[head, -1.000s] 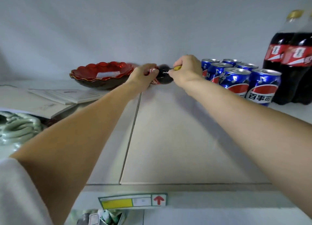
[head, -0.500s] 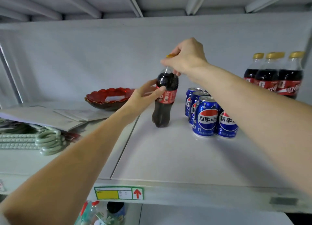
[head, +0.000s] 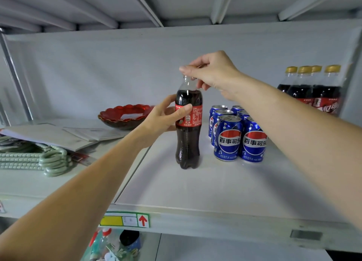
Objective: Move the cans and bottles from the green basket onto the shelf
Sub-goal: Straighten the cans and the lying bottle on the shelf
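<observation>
A small cola bottle (head: 188, 141) with a red label stands upright on the white shelf (head: 195, 184). My left hand (head: 166, 117) grips the bottle around its label, thumb across the front. My right hand (head: 211, 72) pinches the bottle's cap from above, hiding it. Just right of the bottle stands a cluster of several blue Pepsi cans (head: 237, 135). Several large cola bottles (head: 311, 90) with gold caps stand at the far right against the back wall. The green basket is not in view.
A red scalloped bowl (head: 125, 115) sits left of the bottle at the back. Papers (head: 58, 133) and pale green hooks (head: 49, 159) lie on the left part of the shelf. Below the shelf edge, bottles and a can (head: 117, 243) show on a lower level.
The bottle has gone from lying sideways between both hands at the back to standing upright on the shelf. My left hand has closed around its label. The view has pulled back and up.
</observation>
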